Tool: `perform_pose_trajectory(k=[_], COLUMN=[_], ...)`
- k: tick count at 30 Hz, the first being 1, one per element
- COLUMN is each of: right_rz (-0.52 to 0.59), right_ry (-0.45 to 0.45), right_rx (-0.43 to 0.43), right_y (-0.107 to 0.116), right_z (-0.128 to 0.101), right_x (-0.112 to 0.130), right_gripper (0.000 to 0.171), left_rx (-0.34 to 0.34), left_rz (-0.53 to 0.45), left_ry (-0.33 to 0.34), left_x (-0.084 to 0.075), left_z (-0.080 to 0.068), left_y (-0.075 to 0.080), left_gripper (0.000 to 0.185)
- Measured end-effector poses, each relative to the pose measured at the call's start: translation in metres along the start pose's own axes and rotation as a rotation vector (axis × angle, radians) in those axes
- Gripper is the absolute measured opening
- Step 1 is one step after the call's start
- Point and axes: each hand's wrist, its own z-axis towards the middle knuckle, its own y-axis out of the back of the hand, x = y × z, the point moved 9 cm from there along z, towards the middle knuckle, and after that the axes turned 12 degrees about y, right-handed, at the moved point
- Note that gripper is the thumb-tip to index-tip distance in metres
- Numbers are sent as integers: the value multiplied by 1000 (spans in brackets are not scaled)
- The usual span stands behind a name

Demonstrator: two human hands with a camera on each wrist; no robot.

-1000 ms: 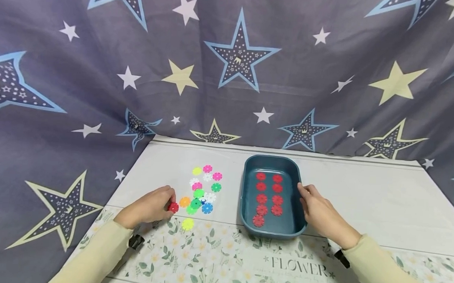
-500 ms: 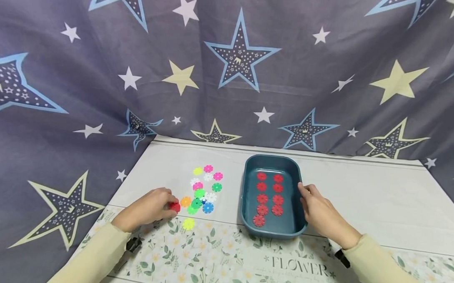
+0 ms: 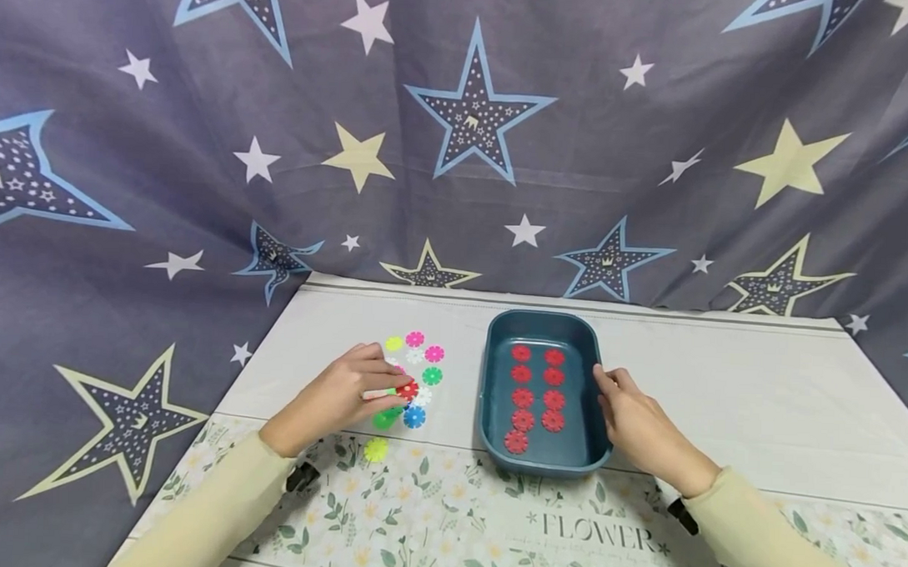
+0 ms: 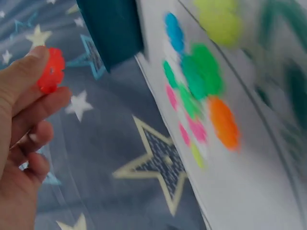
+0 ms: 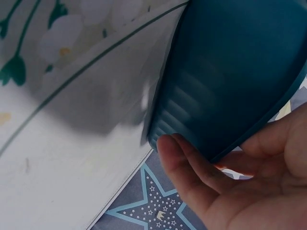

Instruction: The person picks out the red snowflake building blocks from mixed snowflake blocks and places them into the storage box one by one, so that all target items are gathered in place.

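Observation:
My left hand point(image 3: 345, 392) pinches a red flower-shaped disc point(image 3: 408, 389) between thumb and fingers, just above a pile of coloured discs point(image 3: 415, 374) on the white table. The left wrist view shows the same red disc point(image 4: 50, 69) at my fingertips, with the pile point(image 4: 201, 72) blurred beyond. A dark teal tray point(image 3: 543, 317) stands right of the pile and holds several red discs point(image 3: 538, 396) in two rows. My right hand point(image 3: 637, 419) grips the tray's right rim. In the right wrist view its fingers point(image 5: 187, 167) curl under the tray's outer wall point(image 5: 230, 72).
A lone yellow disc point(image 3: 376, 448) lies near the floral table mat point(image 3: 490, 527) at the front. A star-patterned cloth point(image 3: 459, 133) hangs behind the table and drapes down its left side. The white tabletop point(image 3: 757, 411) stretches on to the right of the tray.
My left hand has lifted the red disc from the left of the pile and carried it right, over the pile. The right hand stays on the tray rim.

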Motion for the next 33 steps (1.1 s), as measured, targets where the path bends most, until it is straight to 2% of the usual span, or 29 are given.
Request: perform_pose_trajectory(k=[6, 12, 16, 20, 22, 24, 26, 30, 33], right_rz=[3, 8, -5, -15, -9, 0, 6, 8, 6], right_ry=[-3, 2, 5, 3, 4, 11, 23, 42, 44], right_rx=[0, 5, 0, -6, -7, -8, -11, -15, -19], right_y=[0, -1, 1, 3, 2, 2, 2, 3, 3], right_z=[1, 1, 1, 1, 1, 2, 3, 4, 5], right_x=[1, 5, 6, 7, 8, 10, 11, 13, 13], right_gripper=[46, 46, 46, 46, 46, 46, 46, 46, 46], left_rx=[1, 51, 174, 363, 459, 529, 561, 547, 528], left_rz=[-35, -58, -10, 82, 140, 181, 202, 189, 205], left_ry=[-81, -171, -220, -256, -266, -269, -269, -235, -193], left_x=[-30, -60, -88, -116, -124, -129, -131, -131, -128], left_z=[24, 43, 63, 83, 87, 88, 89, 92, 94], left_y=[-10, -34, -66, -107, -127, -143, -153, -158, -157], left_gripper=[29, 28, 27, 23, 21, 17, 13, 5, 7])
